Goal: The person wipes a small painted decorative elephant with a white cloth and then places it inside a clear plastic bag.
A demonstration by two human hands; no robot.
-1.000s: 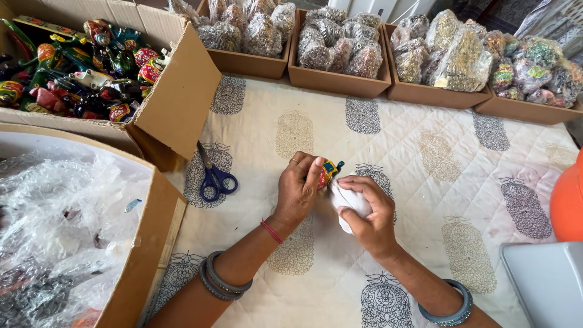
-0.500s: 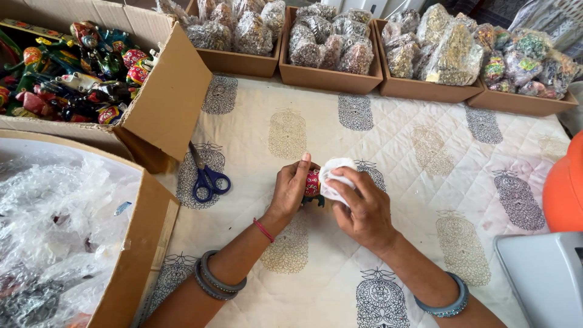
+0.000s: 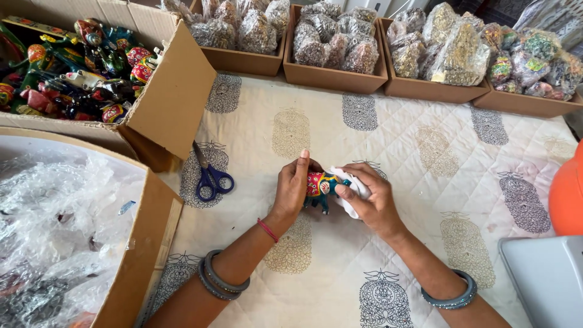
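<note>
The small painted teal and red animal figurine (image 3: 320, 188) was clamped above the quilted tabletop (image 3: 425, 152) by the left hand (image 3: 291, 189) and the right hand (image 3: 371, 203), which also held a white cloth (image 3: 352, 197), so it could probably slip and chip if that grip was loosened.

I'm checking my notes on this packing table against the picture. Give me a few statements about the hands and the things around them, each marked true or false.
1. The left hand holds a small painted figurine above the quilted cloth. True.
2. The right hand is empty. False: it presses a white cloth or paper against the figurine.
3. The blue-handled scissors lie on the quilted cloth, left of the hands, untouched. True.
4. The scissors sit inside a cardboard box. False: they lie on the cloth beside the open box of colourful figurines.
5. The row of boxes at the far edge holds clear bags. True.
</note>
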